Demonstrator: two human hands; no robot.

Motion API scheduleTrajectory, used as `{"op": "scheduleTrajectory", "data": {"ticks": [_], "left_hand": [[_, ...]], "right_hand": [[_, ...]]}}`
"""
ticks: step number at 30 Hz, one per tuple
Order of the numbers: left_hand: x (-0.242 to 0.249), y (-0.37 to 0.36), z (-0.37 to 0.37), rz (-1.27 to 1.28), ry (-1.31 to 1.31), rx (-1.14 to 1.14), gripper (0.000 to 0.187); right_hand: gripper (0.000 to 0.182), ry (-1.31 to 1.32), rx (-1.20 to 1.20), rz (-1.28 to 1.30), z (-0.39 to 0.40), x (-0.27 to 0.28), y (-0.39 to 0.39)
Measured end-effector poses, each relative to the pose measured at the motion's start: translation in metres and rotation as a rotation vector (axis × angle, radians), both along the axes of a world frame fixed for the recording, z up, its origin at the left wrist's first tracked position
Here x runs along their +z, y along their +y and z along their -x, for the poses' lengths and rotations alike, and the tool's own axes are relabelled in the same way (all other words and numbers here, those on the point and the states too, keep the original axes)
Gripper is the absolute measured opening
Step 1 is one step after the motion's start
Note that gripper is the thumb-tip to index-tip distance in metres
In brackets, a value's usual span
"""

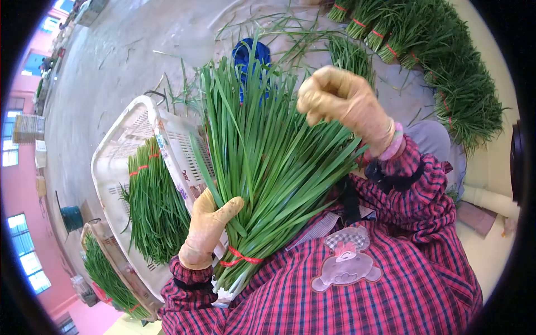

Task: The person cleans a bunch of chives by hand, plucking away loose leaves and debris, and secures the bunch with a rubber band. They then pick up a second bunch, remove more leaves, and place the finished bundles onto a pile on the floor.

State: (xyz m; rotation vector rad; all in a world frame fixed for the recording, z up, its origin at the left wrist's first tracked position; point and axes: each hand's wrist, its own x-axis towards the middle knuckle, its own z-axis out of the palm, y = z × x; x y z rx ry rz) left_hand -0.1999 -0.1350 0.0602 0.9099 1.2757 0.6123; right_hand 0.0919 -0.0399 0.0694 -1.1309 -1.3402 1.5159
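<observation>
Hands: left (207, 229) grips chive bunch (268, 162) (no labels legible).

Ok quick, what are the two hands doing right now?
Left hand: closed around the big bundle of long green chives, near its red rubber band.
Right hand: closed in a fist, pinching the chive tips.

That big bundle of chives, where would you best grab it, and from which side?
Grip the chive bundle near its base, beside the red band, coming from the left side as the left hand does. There the stalks are bound narrow; above, the leaves fan out loose.
</observation>
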Motion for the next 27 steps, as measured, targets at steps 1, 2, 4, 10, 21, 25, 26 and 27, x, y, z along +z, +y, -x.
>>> {"op": "scheduleTrajectory", "data": {"ticks": [1, 2, 4, 10, 21, 25, 26, 27], "left_hand": [[0.000, 0.000, -0.001, 0.023, -0.019, 0.030, 0.038], [0.000, 0.000, -0.003, 0.045, -0.039, 0.059, 0.038], [-0.002, 0.000, -0.004, 0.041, -0.049, 0.073, 0.037], [-0.006, -0.006, -0.005, 0.057, -0.125, 0.172, 0.038], [-0.002, -0.003, -0.012, 0.032, -0.037, 0.142, 0.037], [-0.003, -0.003, -0.011, 0.028, -0.060, 0.138, 0.039], [-0.003, -0.003, -0.010, 0.030, -0.053, 0.135, 0.039], [-0.004, -0.003, -0.009, 0.032, -0.052, 0.136, 0.039]], "right_hand": [[0.015, 0.170, 0.082, 0.010, 0.008, -0.011, -0.005], [0.015, 0.029, 0.128, -0.204, 0.017, -0.018, -0.011], [0.013, -0.173, 0.258, -0.412, 0.032, -0.024, -0.023], [0.014, -0.393, 0.369, -0.437, 0.040, -0.057, -0.048], [0.025, -0.548, 0.434, -0.339, 0.046, -0.042, -0.045], [0.022, -0.528, 0.495, -0.496, 0.052, -0.044, -0.038], [0.021, -0.538, 0.513, -0.506, 0.053, -0.042, -0.037], [0.021, -0.536, 0.514, -0.506, 0.054, -0.039, -0.034]]}}
